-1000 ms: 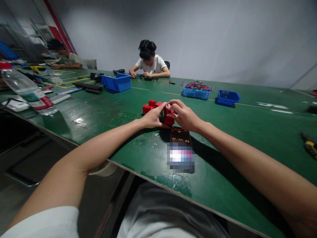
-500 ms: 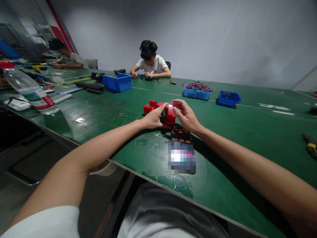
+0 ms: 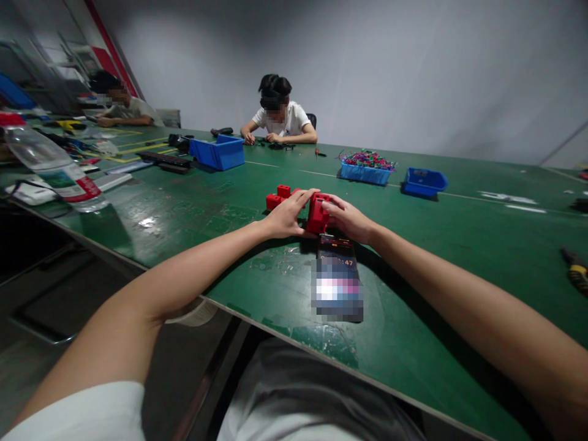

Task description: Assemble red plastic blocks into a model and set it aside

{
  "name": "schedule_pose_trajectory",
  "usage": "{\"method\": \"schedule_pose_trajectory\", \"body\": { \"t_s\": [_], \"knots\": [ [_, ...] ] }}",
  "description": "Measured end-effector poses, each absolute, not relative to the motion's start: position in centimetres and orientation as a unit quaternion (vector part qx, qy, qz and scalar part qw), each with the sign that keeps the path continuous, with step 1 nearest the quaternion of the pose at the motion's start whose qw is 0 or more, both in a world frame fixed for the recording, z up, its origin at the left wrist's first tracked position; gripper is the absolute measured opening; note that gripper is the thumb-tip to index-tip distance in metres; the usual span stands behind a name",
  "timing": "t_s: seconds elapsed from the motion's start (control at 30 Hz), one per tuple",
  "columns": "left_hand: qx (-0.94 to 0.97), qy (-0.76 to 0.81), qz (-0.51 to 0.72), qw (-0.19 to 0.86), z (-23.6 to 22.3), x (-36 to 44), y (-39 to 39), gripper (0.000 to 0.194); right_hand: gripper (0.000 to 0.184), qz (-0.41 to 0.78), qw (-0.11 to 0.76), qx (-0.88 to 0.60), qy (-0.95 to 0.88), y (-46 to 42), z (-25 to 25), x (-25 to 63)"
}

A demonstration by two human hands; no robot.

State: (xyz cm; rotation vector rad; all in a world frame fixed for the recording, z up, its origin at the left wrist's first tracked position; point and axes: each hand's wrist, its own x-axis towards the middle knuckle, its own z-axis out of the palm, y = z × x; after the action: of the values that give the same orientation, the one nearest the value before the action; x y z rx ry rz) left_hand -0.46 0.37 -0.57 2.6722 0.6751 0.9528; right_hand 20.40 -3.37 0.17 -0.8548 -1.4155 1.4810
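Observation:
A red block [image 3: 316,214] stands upright on the green table between my two hands, with a small slot or opening near its top. My left hand [image 3: 288,215] grips it from the left, thumb low and fingers over the upper edge. From the right, my right hand [image 3: 353,222] has its bent fingers pressed on the block's side; some fingertips are hidden. Behind my left hand lie more red blocks [image 3: 275,201], partly covered by it. A phone [image 3: 339,250] showing a running timer lies just in front of the held block.
Across the green table [image 3: 257,275] are a blue bin [image 3: 218,153], a blue tray of colourful wires [image 3: 366,171] and another blue bin [image 3: 423,182]. A water bottle [image 3: 59,168] stands left, pliers [image 3: 576,269] lie right. Two people sit further off.
The red block has turned, and the pale patch on its top no longer shows. My right hand has dropped from above it to its right side. My left hand has barely moved.

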Motion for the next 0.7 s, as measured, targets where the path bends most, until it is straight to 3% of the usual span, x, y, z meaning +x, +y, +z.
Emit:
{"method": "schedule_pose_trajectory", "body": {
  "t_s": [0.17, 0.37, 0.5, 0.57, 0.7],
  "knots": [
    [0.905, 0.246, 0.306, 0.166, -0.39, -0.54, 0.07, 0.111, 0.047, 0.571, 0.467, -0.355, -0.574, -3.13, 0.08, 20.42],
    [0.869, 0.234, 0.294, 0.321, -0.44, -0.42, -0.24, 0.115, 0.041, 0.568, 0.477, -0.375, -0.556, -3.05, -0.04, 20.23],
    [0.791, 0.251, 0.320, 0.456, -0.35, -0.12, -0.09, 0.092, 0.043, 0.557, 0.467, -0.383, -0.570, -3.31, -0.01, 20.36],
    [0.762, 0.281, 0.338, 0.475, -0.16, 0.03, 0.00, 0.078, 0.046, 0.553, 0.456, -0.381, -0.584, -3.44, 0.03, 20.51],
    [0.759, 0.298, 0.335, 0.472, 0.41, 0.16, -0.05, 0.070, 0.050, 0.546, 0.437, -0.373, -0.610, -3.61, 0.03, 20.88]
  ]
}}
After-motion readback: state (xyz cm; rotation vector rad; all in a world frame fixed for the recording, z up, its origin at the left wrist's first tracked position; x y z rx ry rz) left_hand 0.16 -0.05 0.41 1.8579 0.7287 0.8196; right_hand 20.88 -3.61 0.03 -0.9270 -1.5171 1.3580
